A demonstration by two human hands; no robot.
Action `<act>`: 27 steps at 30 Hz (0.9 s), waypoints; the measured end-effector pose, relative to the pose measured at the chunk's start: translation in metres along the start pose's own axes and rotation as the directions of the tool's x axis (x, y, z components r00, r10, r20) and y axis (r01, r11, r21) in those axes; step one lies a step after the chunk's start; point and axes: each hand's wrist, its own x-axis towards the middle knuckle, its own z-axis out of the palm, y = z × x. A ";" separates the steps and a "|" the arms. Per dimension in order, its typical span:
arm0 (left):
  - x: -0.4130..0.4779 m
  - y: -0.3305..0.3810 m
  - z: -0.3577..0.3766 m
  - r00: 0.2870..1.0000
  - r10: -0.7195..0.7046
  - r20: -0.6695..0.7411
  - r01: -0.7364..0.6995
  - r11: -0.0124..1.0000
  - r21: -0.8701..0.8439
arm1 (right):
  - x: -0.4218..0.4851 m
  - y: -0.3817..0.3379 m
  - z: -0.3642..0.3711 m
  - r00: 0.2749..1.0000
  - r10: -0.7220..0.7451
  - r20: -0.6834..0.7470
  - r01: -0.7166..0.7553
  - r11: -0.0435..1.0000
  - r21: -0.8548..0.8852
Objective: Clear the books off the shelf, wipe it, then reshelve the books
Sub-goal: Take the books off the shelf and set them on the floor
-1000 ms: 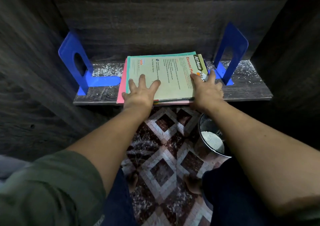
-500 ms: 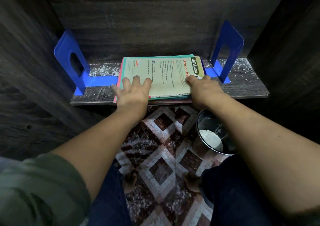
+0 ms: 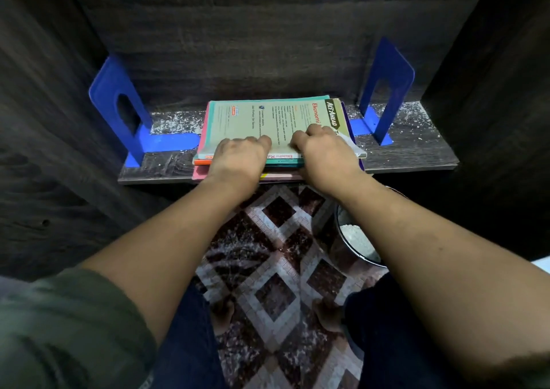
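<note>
Head: pail [image 3: 344,220] holds white granules [image 3: 357,239], maybe rice; books [image 3: 262,120] gripped.

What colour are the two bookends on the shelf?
Bright blue: the left bookend and right bookend, head view.

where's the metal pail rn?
Head view, right of centre: the metal pail sits on the patterned rug, just below the front edge of the shelf, partly hidden behind the right forearm.
</note>
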 end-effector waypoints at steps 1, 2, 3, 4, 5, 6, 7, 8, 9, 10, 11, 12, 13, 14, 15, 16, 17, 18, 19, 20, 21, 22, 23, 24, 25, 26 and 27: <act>-0.001 0.001 0.001 1.000 -0.010 -0.007 0.010 1.000 -0.007 | 0.000 -0.001 -0.001 1.000 -0.006 0.006 0.006 1.000 0.014; -0.003 0.001 0.003 0.999 -0.023 -0.031 0.022 1.000 -0.013 | 0.001 -0.002 -0.002 1.000 -0.014 0.014 0.014 1.000 0.013; -0.003 0.000 0.005 0.996 -0.031 -0.079 0.030 0.999 -0.012 | 0.001 -0.002 -0.005 1.000 -0.025 0.020 0.025 1.000 -0.002; -0.004 -0.002 0.007 0.989 -0.039 -0.140 0.039 0.999 -0.002 | 0.003 0.000 -0.009 0.999 -0.036 0.027 0.037 0.999 -0.023; -0.005 -0.004 0.007 0.979 -0.048 -0.198 0.051 0.999 0.012 | 0.004 0.001 -0.013 0.998 -0.046 0.036 0.047 0.998 -0.041; -0.005 -0.006 0.006 0.970 -0.063 -0.234 0.069 0.997 0.020 | 0.004 0.002 -0.017 0.998 -0.050 0.047 0.053 0.997 -0.054; -0.006 -0.007 0.004 0.968 -0.079 -0.238 0.087 0.996 0.023 | 0.004 0.003 -0.020 0.997 -0.048 0.055 0.052 0.997 -0.063; -0.007 -0.007 0.002 0.972 -0.090 -0.217 0.098 0.995 0.024 | 0.004 0.003 -0.021 0.997 -0.041 0.061 0.045 0.997 -0.069; -0.007 -0.007 -0.001 0.978 -0.093 -0.187 0.100 0.995 0.028 | 0.003 0.003 -0.022 0.998 -0.033 0.060 0.037 0.997 -0.069; -0.007 -0.006 -0.003 0.983 -0.088 -0.162 0.094 0.995 0.035 | 0.001 0.003 -0.021 0.998 -0.025 0.057 0.028 0.997 -0.067; -0.007 -0.006 -0.006 0.986 -0.076 -0.146 0.083 0.996 0.041 | 0.000 0.002 -0.019 0.999 -0.022 0.048 0.026 0.997 -0.068; -0.007 -0.006 -0.009 0.989 -0.062 -0.132 0.068 0.997 0.045 | -0.001 0.001 -0.017 0.999 -0.031 0.034 0.034 0.997 -0.071; -0.008 -0.006 -0.012 0.992 -0.049 -0.119 0.055 0.997 0.046 | -0.002 0.000 -0.015 0.999 -0.048 0.020 0.050 0.996 -0.074; -0.010 -0.005 -0.015 0.994 -0.038 -0.105 0.043 0.998 0.049 | -0.003 -0.002 -0.014 0.998 -0.062 0.013 0.063 0.995 -0.076; -0.013 -0.004 -0.019 0.996 -0.026 -0.089 0.032 0.998 0.056 | -0.005 -0.003 -0.016 0.998 -0.065 0.012 0.066 0.995 -0.076; -0.017 -0.002 -0.024 0.997 -0.016 -0.075 0.022 0.997 0.068 | -0.007 -0.005 -0.019 0.998 -0.057 0.021 0.059 0.995 -0.076; -0.022 0.000 -0.030 0.997 -0.004 -0.072 0.010 0.996 0.085 | -0.010 -0.006 -0.023 0.999 -0.044 0.033 0.046 0.996 -0.076; -0.029 0.003 -0.037 0.996 0.011 -0.084 -0.003 0.994 0.105 | -0.014 -0.005 -0.028 0.999 -0.034 0.035 0.037 0.997 -0.073; -0.036 0.006 -0.044 0.994 0.028 -0.105 -0.014 0.992 0.128 | -0.019 -0.004 -0.034 0.999 -0.026 0.026 0.027 0.997 -0.070; -0.044 0.010 -0.052 0.991 0.046 -0.126 -0.026 0.988 0.153 | -0.026 -0.002 -0.041 1.000 -0.017 0.005 0.017 0.998 -0.067; -0.052 0.014 -0.061 0.988 0.063 -0.144 -0.037 0.984 0.176 | -0.034 0.001 -0.049 1.000 -0.007 -0.024 0.005 0.998 -0.066; -0.059 0.020 -0.069 0.984 0.079 -0.159 -0.047 0.980 0.195 | -0.044 0.004 -0.057 0.998 0.006 -0.057 -0.010 0.998 -0.062; -0.066 0.026 -0.078 0.980 0.098 -0.172 -0.060 0.975 0.212 | -0.056 0.007 -0.065 0.996 0.025 -0.086 -0.030 0.998 -0.055; -0.072 0.035 -0.087 0.974 0.127 -0.190 -0.081 0.970 0.231 | -0.070 0.012 -0.073 0.993 0.045 -0.107 -0.051 0.998 -0.047; -0.078 0.044 -0.095 0.962 0.168 -0.213 -0.112 0.961 0.253 | -0.085 0.017 -0.081 0.990 0.064 -0.124 -0.070 0.997 -0.038; -0.083 0.054 -0.104 0.947 0.214 -0.241 -0.144 0.950 0.275 | -0.101 0.023 -0.089 0.987 0.083 -0.138 -0.087 0.996 -0.025; -0.088 0.066 -0.111 0.929 0.260 -0.264 -0.179 0.939 0.295 | -0.117 0.031 -0.096 0.982 0.108 -0.152 -0.110 0.994 -0.003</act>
